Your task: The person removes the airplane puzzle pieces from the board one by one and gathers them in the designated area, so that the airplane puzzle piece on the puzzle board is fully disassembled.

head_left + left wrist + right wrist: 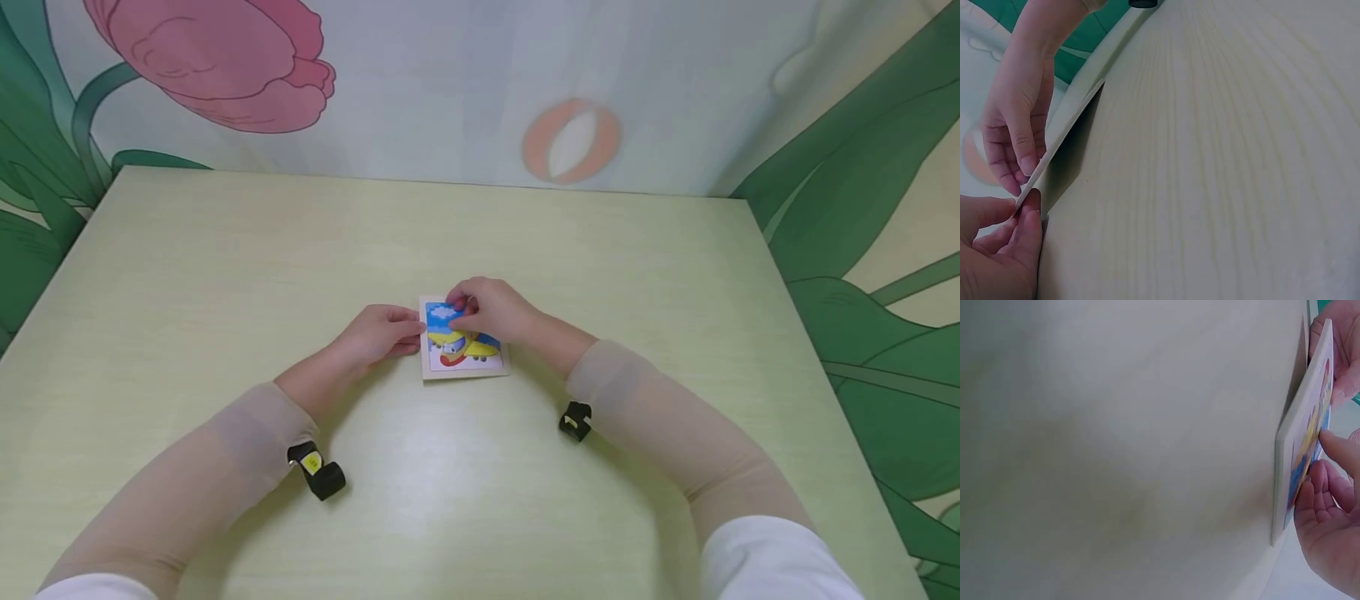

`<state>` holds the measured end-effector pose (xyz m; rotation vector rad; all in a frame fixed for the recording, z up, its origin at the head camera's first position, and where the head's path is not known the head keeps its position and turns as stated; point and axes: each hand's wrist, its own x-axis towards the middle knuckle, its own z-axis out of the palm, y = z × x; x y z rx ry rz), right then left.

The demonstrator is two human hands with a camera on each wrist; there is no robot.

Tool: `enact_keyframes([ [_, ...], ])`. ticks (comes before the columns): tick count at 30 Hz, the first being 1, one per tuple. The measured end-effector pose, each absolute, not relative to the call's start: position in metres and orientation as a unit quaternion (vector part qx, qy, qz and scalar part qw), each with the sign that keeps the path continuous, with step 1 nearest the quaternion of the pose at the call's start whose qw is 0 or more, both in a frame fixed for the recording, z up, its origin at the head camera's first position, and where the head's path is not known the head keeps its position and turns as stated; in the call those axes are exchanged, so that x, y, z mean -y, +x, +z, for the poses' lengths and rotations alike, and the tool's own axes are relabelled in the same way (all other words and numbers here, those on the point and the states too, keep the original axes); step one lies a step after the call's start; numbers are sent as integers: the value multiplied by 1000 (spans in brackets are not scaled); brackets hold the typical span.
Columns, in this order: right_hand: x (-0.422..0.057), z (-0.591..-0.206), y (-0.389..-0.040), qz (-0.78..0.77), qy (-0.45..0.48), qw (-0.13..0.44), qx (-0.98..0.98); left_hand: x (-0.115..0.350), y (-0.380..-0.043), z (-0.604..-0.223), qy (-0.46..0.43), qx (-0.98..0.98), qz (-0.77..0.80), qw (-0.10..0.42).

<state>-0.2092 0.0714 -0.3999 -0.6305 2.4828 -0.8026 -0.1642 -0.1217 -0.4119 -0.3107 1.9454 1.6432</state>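
Note:
A small square wooden picture board (442,374), printed with a yellow cartoon airplane on a blue sky, is tilted with its left side raised off the table. My left hand (378,335) pinches that left edge, the thumb on top and fingers underneath, as the left wrist view shows. Over the upper right of the picture is my right hand (497,310), its thumb and curled fingertips at the printed surface. In the right wrist view the thumb (1340,450) touches the picture with the fingers bent beside it. Whether they pinch a loose piece, I cannot tell.
The pale wood-grain table (247,242) spreads around both arms. Behind its far edge stands a wall painted with a pink flower (217,58) and green leaves (862,200). Small black cameras (322,477) hang at the wrists, low over the tabletop.

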Motion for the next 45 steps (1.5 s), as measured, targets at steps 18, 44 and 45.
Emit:
enact_keyframes([
  [18,-69,-394,-213,-291,-227,287,-884,121,-166,-412,-116,-742,597,282],
  [44,-46,-395,-221,-270,-231,280,-892,123,-165,-414,-90,-762,580,273],
  [45,-46,-394,-221,-271,-229,282,-891,123,-165,-414,-89,-762,579,275],
])
